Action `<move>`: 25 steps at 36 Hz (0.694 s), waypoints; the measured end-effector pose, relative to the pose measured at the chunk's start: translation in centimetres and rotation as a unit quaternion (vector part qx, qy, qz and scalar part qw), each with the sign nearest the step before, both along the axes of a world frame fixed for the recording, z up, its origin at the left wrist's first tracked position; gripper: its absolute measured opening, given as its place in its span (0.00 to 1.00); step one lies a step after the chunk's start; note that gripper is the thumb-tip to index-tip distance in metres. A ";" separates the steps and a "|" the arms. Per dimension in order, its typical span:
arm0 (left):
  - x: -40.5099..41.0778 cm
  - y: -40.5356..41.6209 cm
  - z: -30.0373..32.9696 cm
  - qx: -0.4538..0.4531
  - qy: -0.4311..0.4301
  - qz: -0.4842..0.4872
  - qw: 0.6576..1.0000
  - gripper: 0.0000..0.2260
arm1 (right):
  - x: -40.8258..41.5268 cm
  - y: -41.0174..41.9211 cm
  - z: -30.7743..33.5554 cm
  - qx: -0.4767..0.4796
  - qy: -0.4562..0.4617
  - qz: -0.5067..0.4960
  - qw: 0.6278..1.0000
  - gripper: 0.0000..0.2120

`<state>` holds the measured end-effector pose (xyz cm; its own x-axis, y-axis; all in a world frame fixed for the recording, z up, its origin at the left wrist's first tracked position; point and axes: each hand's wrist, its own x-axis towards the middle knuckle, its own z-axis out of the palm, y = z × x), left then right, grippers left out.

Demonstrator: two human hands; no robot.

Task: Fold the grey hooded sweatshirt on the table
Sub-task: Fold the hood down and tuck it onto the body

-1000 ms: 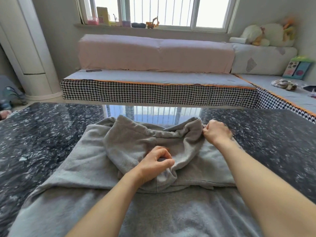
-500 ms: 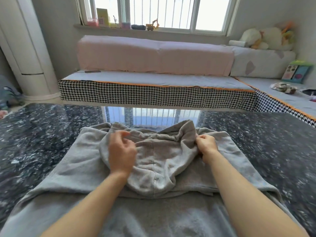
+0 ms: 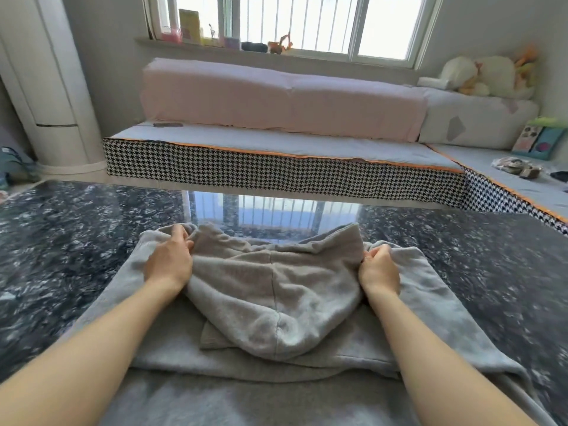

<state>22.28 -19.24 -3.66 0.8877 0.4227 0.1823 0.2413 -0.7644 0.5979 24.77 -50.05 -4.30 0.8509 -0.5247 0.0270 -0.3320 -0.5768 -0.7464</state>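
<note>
The grey hooded sweatshirt [image 3: 430, 302] lies spread on the dark speckled table [image 3: 67, 229], its body running toward me. Its hood [image 3: 270, 290] is laid back over the chest, rounded tip pointing at me. My left hand [image 3: 169, 262] pinches the hood's left corner near the collar. My right hand [image 3: 379, 269] grips the hood's right corner. Both forearms stretch over the lower part of the garment.
The glossy table reflects the window at its far edge [image 3: 270, 207]. Beyond it stands a low houndstooth-sided bench [image 3: 276, 176] with a pink cushion [image 3: 276, 96]. A white cylindrical unit [image 3: 46, 87] is at the left; soft toys [image 3: 485, 75] sit at the right.
My left hand left the hood's middle and moved up and left to its left corner. My right hand stayed at the right corner. The hood now lies wider and flatter.
</note>
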 end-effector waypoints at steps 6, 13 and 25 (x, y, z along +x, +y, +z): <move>0.2 0.5 -0.4 -0.019 0.017 0.036 0.999 0.14 | -0.9 -1.0 0.5 0.045 -0.114 0.085 0.989 0.22; 0.3 -0.3 2.1 -0.075 -0.060 0.033 0.995 0.10 | 0.6 -0.8 1.3 0.050 -0.090 0.016 0.995 0.12; -2.8 -0.5 0.1 -0.453 0.005 0.091 0.887 0.12 | -2.8 -1.4 1.4 0.127 0.075 0.034 0.989 0.28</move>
